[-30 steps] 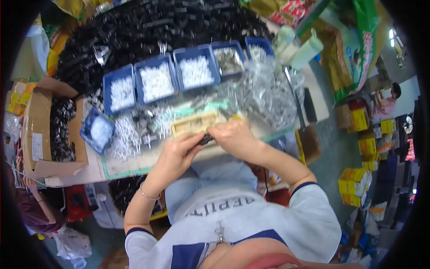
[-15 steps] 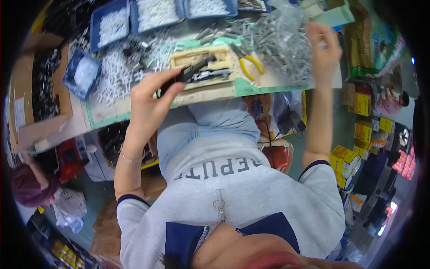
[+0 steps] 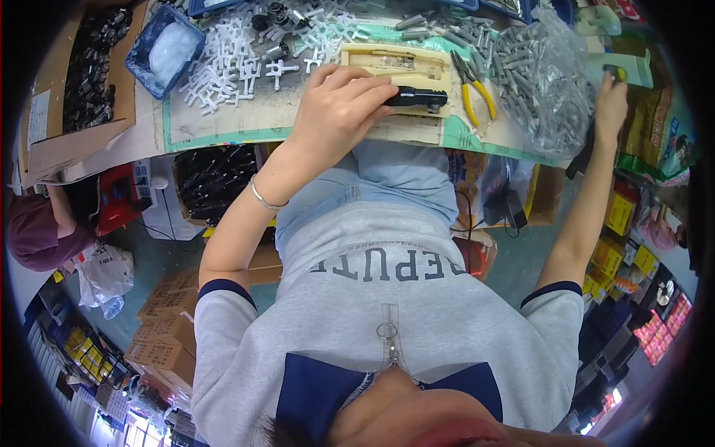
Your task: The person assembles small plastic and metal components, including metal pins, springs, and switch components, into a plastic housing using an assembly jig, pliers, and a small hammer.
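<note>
My left hand (image 3: 339,108) is closed around one end of a long black plastic part (image 3: 421,97). That part lies along the near side of a cream-coloured fixture (image 3: 395,56), whose far slot holds small pieces. Off to the right, my right hand (image 3: 611,112) is closed on a black tool with a yellow-green end (image 3: 615,73); its exact kind is hard to make out. Yellow-handled pliers (image 3: 475,97) lie just right of the fixture, with their jaws pointing away from me.
White cross-shaped pieces (image 3: 231,56) are heaped left of the fixture. A blue tray (image 3: 138,71) holds a white substance. Grey cylinders lie by a clear plastic bag (image 3: 562,89). A cardboard box (image 3: 48,141) of black parts stands at far left. A person in maroon (image 3: 45,227) is beyond.
My left hand has moved right and laid the black part, earlier held tilted, onto the fixture. The right hand has gone farther right and grasped the tool. The whole view has shifted.
</note>
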{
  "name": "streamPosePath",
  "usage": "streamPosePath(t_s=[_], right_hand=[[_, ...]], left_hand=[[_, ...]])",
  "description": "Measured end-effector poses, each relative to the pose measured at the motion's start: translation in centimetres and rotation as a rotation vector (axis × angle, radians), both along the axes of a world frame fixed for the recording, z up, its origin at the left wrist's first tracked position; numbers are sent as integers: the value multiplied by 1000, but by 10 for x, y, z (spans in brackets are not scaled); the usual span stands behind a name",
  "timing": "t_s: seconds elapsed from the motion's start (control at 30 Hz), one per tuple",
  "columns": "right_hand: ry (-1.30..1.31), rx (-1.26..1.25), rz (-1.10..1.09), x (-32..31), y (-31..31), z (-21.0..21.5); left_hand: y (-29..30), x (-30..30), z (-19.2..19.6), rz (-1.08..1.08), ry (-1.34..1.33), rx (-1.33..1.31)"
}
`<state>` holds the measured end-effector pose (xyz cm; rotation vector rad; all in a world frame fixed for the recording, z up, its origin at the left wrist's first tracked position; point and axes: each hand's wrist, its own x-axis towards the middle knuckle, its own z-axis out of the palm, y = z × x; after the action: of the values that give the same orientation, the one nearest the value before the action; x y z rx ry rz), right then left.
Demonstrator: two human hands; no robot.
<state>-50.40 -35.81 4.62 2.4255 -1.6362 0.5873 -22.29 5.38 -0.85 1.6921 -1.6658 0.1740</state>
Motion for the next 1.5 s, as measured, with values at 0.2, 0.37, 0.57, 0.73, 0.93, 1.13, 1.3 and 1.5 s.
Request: streamPosePath(t_s=[0.2,0.37,0.57,0.73,0.93,1.13,1.3,1.5], right_hand=[[-749,474,297,-8,43,43],[-637,644,469,51,172,70],[-98,725,678,96,258,-1],[-603,709,498,88,256,-14],[-432,635,556,90,262,-15],[-266,597,675,90,265,-16],[-25,563,869,94,274,-17],[-401,520,729,87,265,-21]], left_hand=[[-11,-6,-6,5,12,122],[-14,-13,-8,24,-101,69],[-12,-21,-6,46,-248,192],[-16,-23,-7,60,-295,90],[-14,-23,-6,49,-263,181],[-12,-25,-9,81,-291,166],[-12,-27,-13,103,-373,132],[-11,-28,-15,118,-395,104]])
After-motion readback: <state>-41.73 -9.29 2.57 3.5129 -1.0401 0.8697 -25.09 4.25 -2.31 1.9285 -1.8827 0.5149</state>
